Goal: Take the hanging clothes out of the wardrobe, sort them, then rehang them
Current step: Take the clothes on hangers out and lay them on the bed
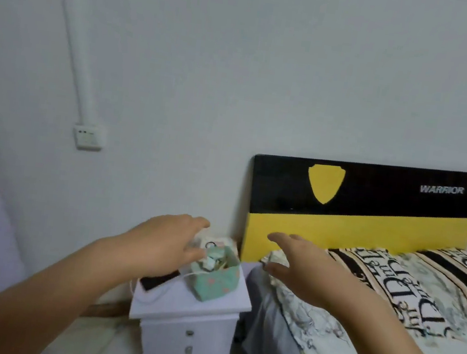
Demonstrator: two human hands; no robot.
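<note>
Wall (pixel 242 59) fills most of the view, with a white pipe (pixel 74 46) that runs down to a switch plate (pixel 88 137) on the far left. Below it stands a small white nightstand (pixel 210 301), and on its top lie a dark flat thing (pixel 158 279), a white cable (pixel 152 291) and a green fabric pouch (pixel 217 278) with small items inside. The left hand (pixel 164 245) is stretched forward in front of this nightstand, the fingers loosely spread and a little bent, and it holds nothing; whether the fingertips touch the pouch I cannot tell. More to the right, the right hand (pixel 300 269) reaches forward in the same way, open and without anything in it, in front of the corner of the bed (pixel 278 346). Behind it rises a black and yellow headboard (pixel 370 212) with the word WARRIOR, and at the far right a striped blanket (pixel 405 282) with letters lies on the bed. No wardrobe, no hanger and no hanging clothes are in the view, so where the task's clothes are I cannot say. I judge that the work is not begun as far as can be seen: no sorted pile lies on the bed, and taking out, sorting and rehanging seem all left to do
</note>
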